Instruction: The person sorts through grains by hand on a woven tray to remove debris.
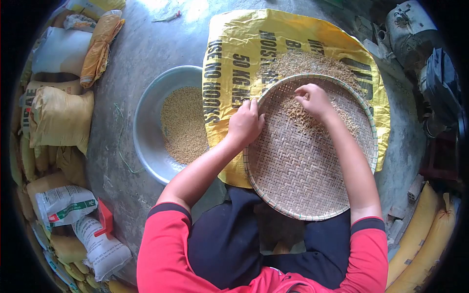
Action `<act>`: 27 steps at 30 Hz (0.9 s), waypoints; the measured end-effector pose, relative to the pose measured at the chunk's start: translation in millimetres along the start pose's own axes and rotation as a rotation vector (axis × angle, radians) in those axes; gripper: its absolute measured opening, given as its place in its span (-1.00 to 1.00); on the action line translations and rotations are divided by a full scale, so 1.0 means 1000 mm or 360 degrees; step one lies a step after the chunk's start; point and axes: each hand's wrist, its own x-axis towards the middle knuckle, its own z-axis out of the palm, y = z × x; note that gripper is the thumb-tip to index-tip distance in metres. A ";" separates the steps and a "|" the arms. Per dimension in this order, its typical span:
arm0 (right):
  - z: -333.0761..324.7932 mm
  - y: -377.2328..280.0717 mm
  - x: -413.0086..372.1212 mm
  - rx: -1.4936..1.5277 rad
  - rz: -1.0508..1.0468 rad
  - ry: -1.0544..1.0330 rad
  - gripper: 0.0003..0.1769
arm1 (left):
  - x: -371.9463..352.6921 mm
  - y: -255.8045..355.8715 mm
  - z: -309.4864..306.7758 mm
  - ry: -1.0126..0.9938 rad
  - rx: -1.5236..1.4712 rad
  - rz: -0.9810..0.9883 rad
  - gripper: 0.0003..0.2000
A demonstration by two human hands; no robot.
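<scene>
- Woven tray (303, 176), round and wide, lies over the lower right part of the yellow sack (222, 58), its near edge right up by the dark trousers (224, 239)!
- Husky grain (305, 119) sits on the upper part of the weave, and the near half shows bare basketwork; more loose grain (312, 63) is spread on the sack, just beyond the far rim.
- Print now, bold and black on the yellow: "USE NO HOOKS" reads clean, "50 KG NE..." beside it, then "MOIST..." running in under the grain. Over on the left, the white bag (66, 202) carries a green band with a patch of red, its lettering too small to read.
- Edges: the tray's left rim stands just beside the metal basin (146, 117), a heap of finer grain (183, 132) inside, and the sack's edge laps over that basin. Bare grey floor (115, 171) opens up left of the basin, between it and the stacked bags (61, 117); a narrower strip runs down the right, toward the long yellow sacks (415, 234).
- Left hand (245, 122): on the tray's left rim, thumb over the edge, fingers close together, grasping it.
- Right hand (315, 101): above the husky grain, fingers curled in toward the thumb, nearly closed; whether kernels are pinched there, I cannot tell.
</scene>
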 end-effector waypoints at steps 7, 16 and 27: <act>0.025 -0.027 -0.007 -0.0343 -0.0292 -0.0289 -0.74 | 0.000 0.002 -0.001 0.0007 0.0017 -0.0002 -0.52; 0.032 -0.020 -0.001 -0.0434 -0.0323 -0.0112 -0.89 | 0.000 0.001 -0.001 0.0001 -0.0026 0.0006 -0.53; 0.033 -0.027 -0.002 -0.0550 -0.0425 -0.0041 -0.91 | 0.000 0.001 -0.001 0.0002 0.0002 -0.0013 -0.53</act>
